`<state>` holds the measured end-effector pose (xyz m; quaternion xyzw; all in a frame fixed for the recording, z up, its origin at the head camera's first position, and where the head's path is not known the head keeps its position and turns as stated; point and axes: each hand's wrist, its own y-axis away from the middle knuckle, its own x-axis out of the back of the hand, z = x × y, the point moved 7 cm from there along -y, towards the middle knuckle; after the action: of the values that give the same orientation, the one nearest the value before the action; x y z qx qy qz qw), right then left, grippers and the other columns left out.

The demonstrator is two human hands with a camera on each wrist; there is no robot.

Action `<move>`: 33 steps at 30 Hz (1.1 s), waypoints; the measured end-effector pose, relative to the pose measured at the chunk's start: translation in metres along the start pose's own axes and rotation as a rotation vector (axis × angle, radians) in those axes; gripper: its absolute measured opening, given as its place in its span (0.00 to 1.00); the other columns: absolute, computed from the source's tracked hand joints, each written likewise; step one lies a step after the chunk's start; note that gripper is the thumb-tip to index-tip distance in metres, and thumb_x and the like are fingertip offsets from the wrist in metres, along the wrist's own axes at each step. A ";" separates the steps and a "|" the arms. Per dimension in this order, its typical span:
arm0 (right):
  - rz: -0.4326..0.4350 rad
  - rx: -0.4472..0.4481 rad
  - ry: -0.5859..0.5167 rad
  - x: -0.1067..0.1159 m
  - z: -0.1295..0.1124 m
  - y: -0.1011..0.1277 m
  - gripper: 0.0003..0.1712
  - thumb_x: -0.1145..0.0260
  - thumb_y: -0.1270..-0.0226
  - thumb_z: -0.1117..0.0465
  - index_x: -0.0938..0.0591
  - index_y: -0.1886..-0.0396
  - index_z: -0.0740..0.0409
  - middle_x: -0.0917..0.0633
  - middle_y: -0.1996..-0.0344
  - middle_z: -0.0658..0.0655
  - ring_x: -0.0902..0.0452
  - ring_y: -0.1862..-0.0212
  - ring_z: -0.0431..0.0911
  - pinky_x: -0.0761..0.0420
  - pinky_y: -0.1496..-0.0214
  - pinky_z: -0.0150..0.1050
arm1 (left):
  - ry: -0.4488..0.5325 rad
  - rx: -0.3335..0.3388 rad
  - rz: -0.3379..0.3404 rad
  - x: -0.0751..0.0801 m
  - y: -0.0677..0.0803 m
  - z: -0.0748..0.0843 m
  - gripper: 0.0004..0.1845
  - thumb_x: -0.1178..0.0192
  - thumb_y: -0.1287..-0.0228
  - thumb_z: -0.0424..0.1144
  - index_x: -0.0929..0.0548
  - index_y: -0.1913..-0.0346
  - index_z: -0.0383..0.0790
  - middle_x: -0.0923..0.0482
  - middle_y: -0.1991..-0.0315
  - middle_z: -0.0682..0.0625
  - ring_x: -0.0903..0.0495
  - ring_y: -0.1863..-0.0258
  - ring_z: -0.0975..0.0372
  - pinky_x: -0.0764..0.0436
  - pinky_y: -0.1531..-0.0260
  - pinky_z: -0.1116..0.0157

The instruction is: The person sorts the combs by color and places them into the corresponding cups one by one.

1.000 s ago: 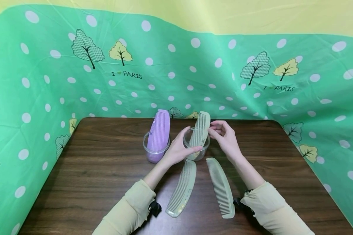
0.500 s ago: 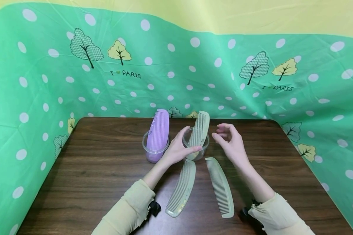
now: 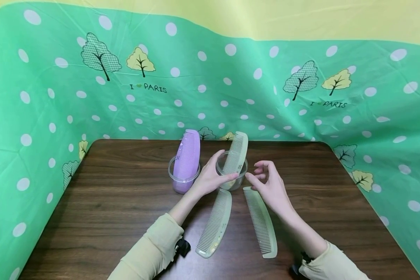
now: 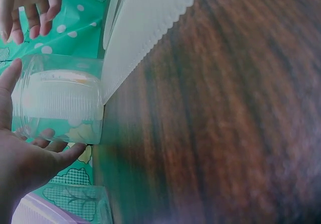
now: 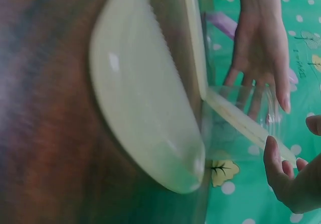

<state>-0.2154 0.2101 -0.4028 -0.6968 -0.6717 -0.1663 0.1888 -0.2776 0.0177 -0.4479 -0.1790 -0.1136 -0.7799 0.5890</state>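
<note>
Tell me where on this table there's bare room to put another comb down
Bare wood lies left of the purple comb's cup, out to the table's left edge, and right of the right hand, toward the right edge. The middle is crowded: the clear cup in the left hand, with two pale combs flat just in front.

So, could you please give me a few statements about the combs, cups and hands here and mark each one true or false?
1. The purple comb stands in a clear cup. True.
2. The left hand holds the other cup. True.
3. The right hand grips a comb. False: it holds nothing, hovering by the flat right comb.
4. Three pale combs lie flat on the table. False: two lie flat; one stands in the cup.
</note>
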 end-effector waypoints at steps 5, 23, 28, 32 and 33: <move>-0.044 -0.031 0.002 -0.012 0.008 0.007 0.27 0.31 0.28 0.51 0.30 0.40 0.59 0.21 0.48 0.65 0.19 0.54 0.49 0.10 0.60 0.45 | -0.005 -0.002 0.001 0.001 0.000 -0.001 0.51 0.26 0.45 0.63 0.42 0.21 0.64 0.36 0.22 0.55 0.35 0.23 0.56 0.32 0.27 0.46; -0.258 -0.112 0.158 -0.060 0.019 0.032 0.39 0.25 0.35 0.50 0.27 0.31 0.64 0.21 0.44 0.65 0.19 0.70 0.43 0.16 0.73 0.36 | -0.020 0.013 -0.002 0.001 0.002 0.001 0.52 0.27 0.45 0.64 0.43 0.20 0.63 0.37 0.21 0.53 0.35 0.23 0.53 0.32 0.28 0.45; -0.277 -0.090 0.288 -0.070 0.017 0.036 0.38 0.23 0.38 0.46 0.24 0.37 0.65 0.21 0.50 0.61 0.21 0.75 0.41 0.20 0.68 0.34 | -0.023 0.013 -0.004 0.000 0.001 0.000 0.52 0.27 0.44 0.63 0.43 0.20 0.64 0.37 0.21 0.54 0.36 0.22 0.53 0.32 0.27 0.45; -0.271 -0.025 0.415 -0.074 0.009 0.035 0.33 0.22 0.41 0.44 0.20 0.45 0.61 0.21 0.56 0.56 0.24 0.60 0.41 0.26 0.61 0.35 | -0.021 0.005 -0.005 0.000 0.002 0.000 0.52 0.27 0.44 0.63 0.43 0.20 0.64 0.37 0.21 0.53 0.36 0.22 0.53 0.32 0.28 0.44; -0.273 -0.009 0.440 -0.075 0.007 0.035 0.33 0.22 0.42 0.43 0.19 0.46 0.60 0.21 0.56 0.56 0.26 0.57 0.43 0.27 0.60 0.36 | -0.020 0.002 -0.004 0.000 0.002 0.000 0.51 0.27 0.44 0.63 0.43 0.20 0.64 0.37 0.21 0.53 0.36 0.22 0.53 0.32 0.28 0.44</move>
<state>-0.1841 0.1474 -0.4471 -0.5477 -0.7014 -0.3409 0.3031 -0.2759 0.0171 -0.4475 -0.1858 -0.1207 -0.7791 0.5865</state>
